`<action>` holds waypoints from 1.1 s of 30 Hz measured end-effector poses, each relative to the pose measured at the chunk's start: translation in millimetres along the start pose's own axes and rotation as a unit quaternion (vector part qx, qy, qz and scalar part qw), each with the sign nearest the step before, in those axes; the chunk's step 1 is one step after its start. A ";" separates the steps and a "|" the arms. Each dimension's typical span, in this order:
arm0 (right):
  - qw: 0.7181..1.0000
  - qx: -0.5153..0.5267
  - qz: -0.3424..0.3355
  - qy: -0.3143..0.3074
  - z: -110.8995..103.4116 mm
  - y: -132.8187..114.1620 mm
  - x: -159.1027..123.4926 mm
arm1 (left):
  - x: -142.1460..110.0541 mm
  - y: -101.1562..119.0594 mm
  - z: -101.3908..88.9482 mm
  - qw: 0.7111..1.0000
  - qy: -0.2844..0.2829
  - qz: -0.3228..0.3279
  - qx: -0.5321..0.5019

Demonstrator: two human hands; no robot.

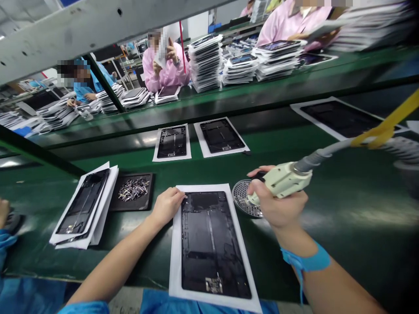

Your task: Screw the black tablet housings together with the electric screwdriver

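My right hand (284,205) is wrapped round a pale electric screwdriver (288,178), whose grey cable runs up to the right. The screwdriver's front end is over a round, perforated metal dish (244,194); its tip is hidden by my hand. In front of me a black tablet housing (209,235) lies on a white sheet (176,266), with a narrow strip down its middle. My left hand (166,205) has its fingers closed at the housing's upper left corner. Whether a small part is also between those fingertips, I cannot tell.
Left of my hand, a black tray (148,192) holds many small parts, beside stacked tablet housings (83,203). More housings (173,141) lie farther back. A yellow strap (393,117) holds the cable. Across the bench, people (166,65) sit behind tall stacks (205,63); a co-worker's hand (4,211) shows at left.
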State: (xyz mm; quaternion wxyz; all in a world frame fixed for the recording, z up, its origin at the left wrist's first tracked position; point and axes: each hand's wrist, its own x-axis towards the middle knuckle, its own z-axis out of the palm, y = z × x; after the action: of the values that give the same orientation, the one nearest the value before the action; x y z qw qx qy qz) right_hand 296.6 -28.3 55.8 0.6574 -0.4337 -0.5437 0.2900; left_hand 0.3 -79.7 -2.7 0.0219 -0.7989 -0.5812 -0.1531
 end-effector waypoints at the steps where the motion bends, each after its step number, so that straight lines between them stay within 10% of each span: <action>1: 1.000 0.000 -0.004 -0.001 -0.1 0.1 -0.3 | -0.7 0.5 -1.5 1.000 -0.009 0.005 0.017; 11: 1.000 -0.003 -0.002 0.009 1.3 7.9 -2.4 | -12.8 26.0 -17.5 0.995 -0.075 0.004 0.070; 19: 0.999 0.010 -0.031 0.005 9.1 17.2 -3.6 | -2.4 -9.2 -1.0 0.997 -0.009 0.014 -0.071; 33: 0.999 0.045 -0.012 -0.001 11.5 25.9 -4.8 | 0.1 -7.6 -0.8 0.991 0.024 0.009 -0.129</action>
State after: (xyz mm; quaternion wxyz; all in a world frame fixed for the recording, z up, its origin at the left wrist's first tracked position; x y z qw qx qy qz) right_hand 286.7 -17.7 31.0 0.6794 -0.3965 -0.5360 0.3064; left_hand -6.9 -77.3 -3.0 -0.0660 -0.7966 -0.5483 -0.2458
